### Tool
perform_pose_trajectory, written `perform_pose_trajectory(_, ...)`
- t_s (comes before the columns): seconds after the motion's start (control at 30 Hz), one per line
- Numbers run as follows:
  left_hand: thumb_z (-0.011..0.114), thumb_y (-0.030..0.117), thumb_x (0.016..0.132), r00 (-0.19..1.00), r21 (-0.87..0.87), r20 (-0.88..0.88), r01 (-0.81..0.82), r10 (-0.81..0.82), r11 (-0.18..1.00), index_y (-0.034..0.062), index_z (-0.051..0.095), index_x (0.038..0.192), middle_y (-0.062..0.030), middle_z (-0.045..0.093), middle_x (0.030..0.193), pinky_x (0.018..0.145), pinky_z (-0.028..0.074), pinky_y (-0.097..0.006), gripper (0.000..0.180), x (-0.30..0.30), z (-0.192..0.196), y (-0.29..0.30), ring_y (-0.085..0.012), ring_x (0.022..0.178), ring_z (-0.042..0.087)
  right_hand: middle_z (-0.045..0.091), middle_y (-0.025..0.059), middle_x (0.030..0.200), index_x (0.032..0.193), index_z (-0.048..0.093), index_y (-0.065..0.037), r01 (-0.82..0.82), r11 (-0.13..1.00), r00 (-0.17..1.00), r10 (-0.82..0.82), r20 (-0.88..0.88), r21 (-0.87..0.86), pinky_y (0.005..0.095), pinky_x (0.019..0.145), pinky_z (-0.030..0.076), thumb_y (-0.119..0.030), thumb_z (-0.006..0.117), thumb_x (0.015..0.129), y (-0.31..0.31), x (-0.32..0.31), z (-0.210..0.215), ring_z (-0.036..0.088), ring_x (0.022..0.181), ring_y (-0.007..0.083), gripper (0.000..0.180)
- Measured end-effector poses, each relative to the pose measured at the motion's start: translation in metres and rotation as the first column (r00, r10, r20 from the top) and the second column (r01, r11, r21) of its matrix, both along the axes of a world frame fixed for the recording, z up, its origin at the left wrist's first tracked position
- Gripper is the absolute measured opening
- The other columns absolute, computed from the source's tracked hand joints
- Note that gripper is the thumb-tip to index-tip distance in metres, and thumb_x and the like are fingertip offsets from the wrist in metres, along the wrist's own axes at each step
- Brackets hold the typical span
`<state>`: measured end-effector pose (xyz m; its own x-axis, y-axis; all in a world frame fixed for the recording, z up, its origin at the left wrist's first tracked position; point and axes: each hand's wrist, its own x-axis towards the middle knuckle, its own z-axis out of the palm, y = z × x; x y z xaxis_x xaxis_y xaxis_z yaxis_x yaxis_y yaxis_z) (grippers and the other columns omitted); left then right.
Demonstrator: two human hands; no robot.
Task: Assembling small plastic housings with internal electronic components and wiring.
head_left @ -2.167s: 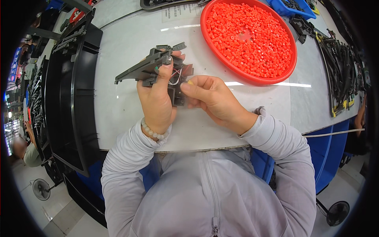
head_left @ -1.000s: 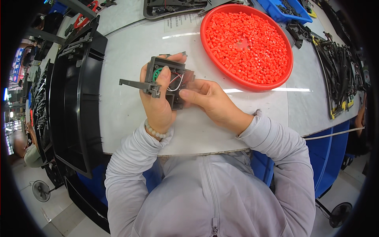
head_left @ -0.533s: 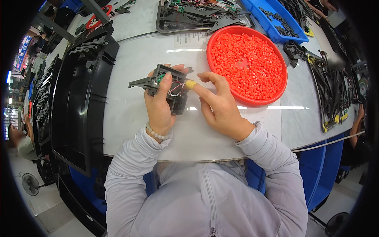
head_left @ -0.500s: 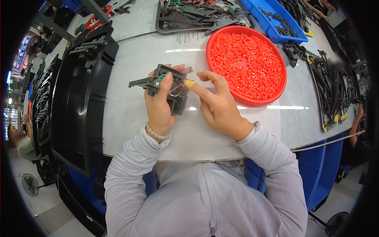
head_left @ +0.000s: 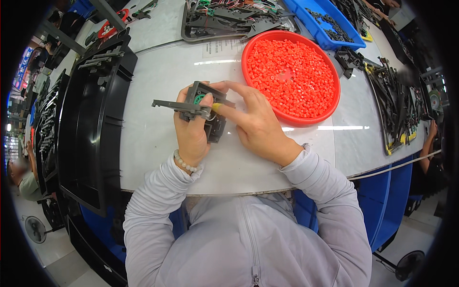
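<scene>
grey housing (head_left: 216, 129) in left hand (head_left: 192, 137)

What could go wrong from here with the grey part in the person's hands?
The yellow-tipped index finger of the right hand is close to a white wire at the dark grey housing; it might snag the wire.

If the left hand loosens its grip, the housing could drop.

The red basin stands near the right hand; a bump might spill small red pieces.
</scene>
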<state>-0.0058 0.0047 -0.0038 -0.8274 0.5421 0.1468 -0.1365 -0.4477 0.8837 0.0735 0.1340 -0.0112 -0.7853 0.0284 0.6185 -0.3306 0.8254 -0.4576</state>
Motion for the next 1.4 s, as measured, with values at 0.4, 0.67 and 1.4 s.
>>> perform_pose_trajectory(0.4,0.052,0.019,0.090,0.998,-0.025,0.012,-0.054,0.055,0.998,-0.0039,0.041,0.116,-0.0205,0.056,0.111,0.083,0.052,-0.037,0.036,-0.005,-0.006,-0.002,-0.0278,0.105,0.056,0.043,0.0195,0.129,0.103,0.061,-0.013,-0.019,0.999,0.998,0.021,-0.059,0.032,0.0474,0.090,0.038,0.003,0.057,0.066,-0.001,-0.001,-0.003,0.046,0.113,0.0363,0.040)
perform_pose_trajectory(0.67,0.048,0.024,0.093,0.993,-0.001,0.107,0.058,-0.058,0.998,-0.0038,0.042,0.117,-0.0197,0.056,0.113,0.084,0.050,-0.037,0.038,-0.001,-0.005,0.000,-0.0253,0.105,0.056,0.046,0.0214,0.124,0.114,0.051,-0.008,-0.142,0.969,0.986,0.120,-0.117,-0.203,0.0485,0.093,0.037,0.007,0.051,0.068,0.010,0.013,0.021,0.047,0.113,0.0372,0.049)
perform_pose_trajectory(1.4,0.047,0.026,0.094,0.962,0.011,0.267,0.056,-0.057,0.998,0.0001,0.039,0.124,-0.0198,0.051,0.122,0.089,0.050,-0.039,0.041,-0.022,-0.015,-0.007,-0.0261,0.113,0.053,0.057,0.0140,0.091,0.098,0.055,0.003,-0.885,0.213,0.464,0.486,-0.741,-0.415,0.0402,0.076,0.045,-0.006,0.048,0.065,-0.054,0.089,0.119,0.058,0.084,0.0306,0.035)
